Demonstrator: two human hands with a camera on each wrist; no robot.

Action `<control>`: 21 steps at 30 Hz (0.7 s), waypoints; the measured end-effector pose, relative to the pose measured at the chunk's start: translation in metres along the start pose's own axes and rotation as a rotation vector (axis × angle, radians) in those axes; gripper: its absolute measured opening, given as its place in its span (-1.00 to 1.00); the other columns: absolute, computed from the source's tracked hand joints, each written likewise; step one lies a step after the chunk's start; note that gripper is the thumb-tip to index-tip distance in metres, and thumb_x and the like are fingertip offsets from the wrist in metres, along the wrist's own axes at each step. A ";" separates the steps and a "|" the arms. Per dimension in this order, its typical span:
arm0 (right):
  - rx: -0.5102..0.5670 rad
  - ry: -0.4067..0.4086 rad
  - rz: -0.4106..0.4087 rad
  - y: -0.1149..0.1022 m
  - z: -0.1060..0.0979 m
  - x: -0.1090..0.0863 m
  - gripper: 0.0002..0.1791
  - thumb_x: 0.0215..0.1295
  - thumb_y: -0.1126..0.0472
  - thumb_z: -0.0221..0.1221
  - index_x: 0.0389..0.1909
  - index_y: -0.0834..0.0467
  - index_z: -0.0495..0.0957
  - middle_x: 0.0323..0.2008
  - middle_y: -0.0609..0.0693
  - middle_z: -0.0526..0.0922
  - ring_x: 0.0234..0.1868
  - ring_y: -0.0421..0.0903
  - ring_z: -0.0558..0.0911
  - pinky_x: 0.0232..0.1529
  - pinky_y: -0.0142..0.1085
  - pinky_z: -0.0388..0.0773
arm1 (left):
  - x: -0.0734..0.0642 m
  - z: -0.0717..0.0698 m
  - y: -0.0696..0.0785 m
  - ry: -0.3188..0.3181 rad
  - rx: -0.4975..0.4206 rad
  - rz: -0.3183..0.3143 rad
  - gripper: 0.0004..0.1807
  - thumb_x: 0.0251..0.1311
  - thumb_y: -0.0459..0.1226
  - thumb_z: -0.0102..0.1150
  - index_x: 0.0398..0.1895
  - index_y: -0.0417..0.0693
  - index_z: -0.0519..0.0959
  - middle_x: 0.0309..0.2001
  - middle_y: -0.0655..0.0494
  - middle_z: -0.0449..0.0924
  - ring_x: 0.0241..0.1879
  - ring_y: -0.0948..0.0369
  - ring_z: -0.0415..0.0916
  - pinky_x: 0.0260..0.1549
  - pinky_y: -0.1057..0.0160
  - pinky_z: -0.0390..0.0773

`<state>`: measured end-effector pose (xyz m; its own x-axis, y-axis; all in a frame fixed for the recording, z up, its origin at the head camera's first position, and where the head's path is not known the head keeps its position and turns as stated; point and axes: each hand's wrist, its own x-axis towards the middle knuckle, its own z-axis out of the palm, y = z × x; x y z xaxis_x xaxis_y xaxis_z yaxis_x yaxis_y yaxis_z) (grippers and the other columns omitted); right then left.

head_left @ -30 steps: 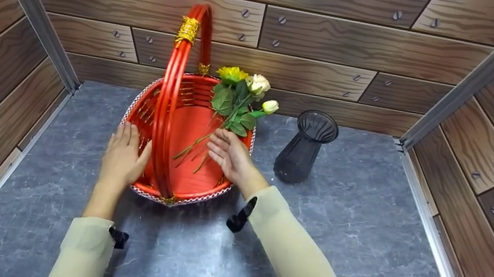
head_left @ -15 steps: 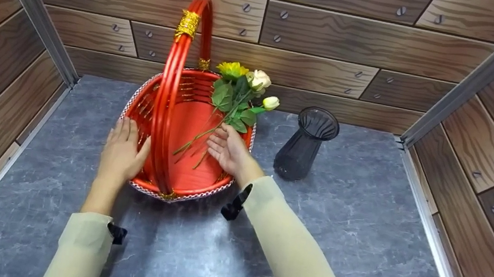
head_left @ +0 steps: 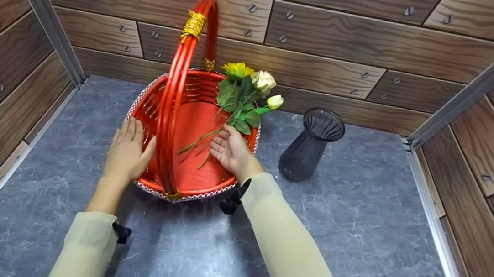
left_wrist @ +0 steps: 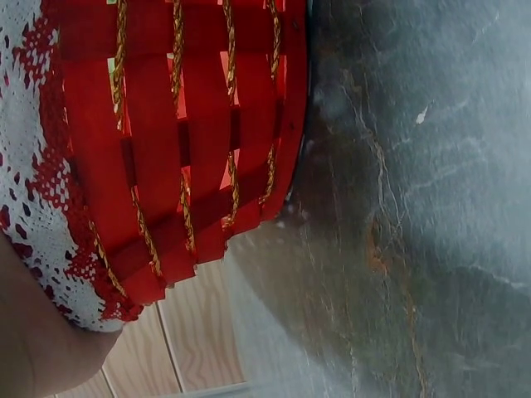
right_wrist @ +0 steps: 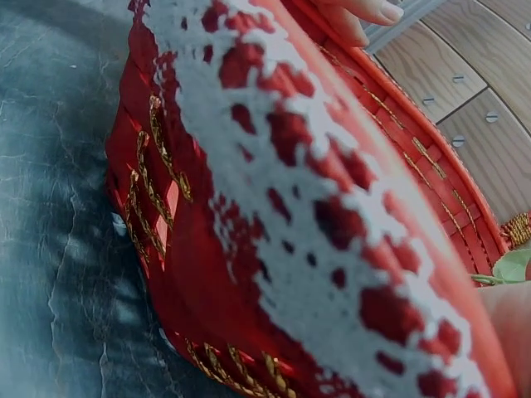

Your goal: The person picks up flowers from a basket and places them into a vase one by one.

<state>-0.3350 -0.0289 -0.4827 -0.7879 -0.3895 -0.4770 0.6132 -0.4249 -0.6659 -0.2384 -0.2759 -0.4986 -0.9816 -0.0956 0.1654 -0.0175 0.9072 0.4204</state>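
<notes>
Green-stemmed yellow and cream flowers (head_left: 247,93) lie slantwise in the round red slatted basket (head_left: 197,193), blooms over its far-right rim. The right hand (head_left: 232,151) is nearer, loosely bent fingers beside the stems; contact cannot be told. The left hand (head_left: 127,155), fingers together, thumb apart, rests on its left rim.

We see both forearms stretched forward in pale beige fabric sleeves (head_left: 287,234): the bare left hand (head_left: 128,156) back upward, thumb spread, the bare right hand (head_left: 233,151) palm inward, fingers lightly bent.
</notes>
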 end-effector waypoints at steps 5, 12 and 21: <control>0.012 -0.007 0.004 0.000 0.000 0.001 -0.26 0.59 0.01 -0.21 0.58 0.29 -0.21 0.58 0.26 -0.14 0.59 0.17 -0.07 0.57 -0.07 -0.05 | 0.000 0.001 0.000 0.033 -0.003 0.003 -0.15 0.51 0.14 -0.35 0.49 -0.45 0.06 0.53 -0.39 -0.07 0.56 -0.23 -0.22 0.51 -0.16 -0.18; 0.040 0.011 0.024 -0.001 0.000 0.004 -0.27 0.60 0.01 -0.21 0.58 0.28 -0.19 0.58 0.26 -0.12 0.59 0.17 -0.06 0.56 -0.07 -0.05 | 0.000 0.001 0.000 0.025 -0.007 0.000 -0.12 0.51 0.17 -0.39 0.50 -0.45 0.04 0.54 -0.39 -0.10 0.56 -0.22 -0.26 0.51 -0.16 -0.20; 0.051 0.023 0.042 -0.002 0.001 0.007 -0.27 0.60 0.03 -0.21 0.58 0.30 -0.20 0.59 0.22 -0.13 0.59 0.15 -0.05 0.56 -0.09 -0.03 | 0.000 0.001 0.001 0.013 -0.011 -0.004 -0.15 0.52 0.13 -0.35 0.50 -0.45 0.03 0.54 -0.38 -0.13 0.56 -0.22 -0.26 0.51 -0.16 -0.21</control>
<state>-0.3414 -0.0314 -0.4846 -0.7623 -0.3894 -0.5170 0.6472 -0.4502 -0.6153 -0.2387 -0.2747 -0.4987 -0.9790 -0.1044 0.1752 -0.0190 0.9021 0.4311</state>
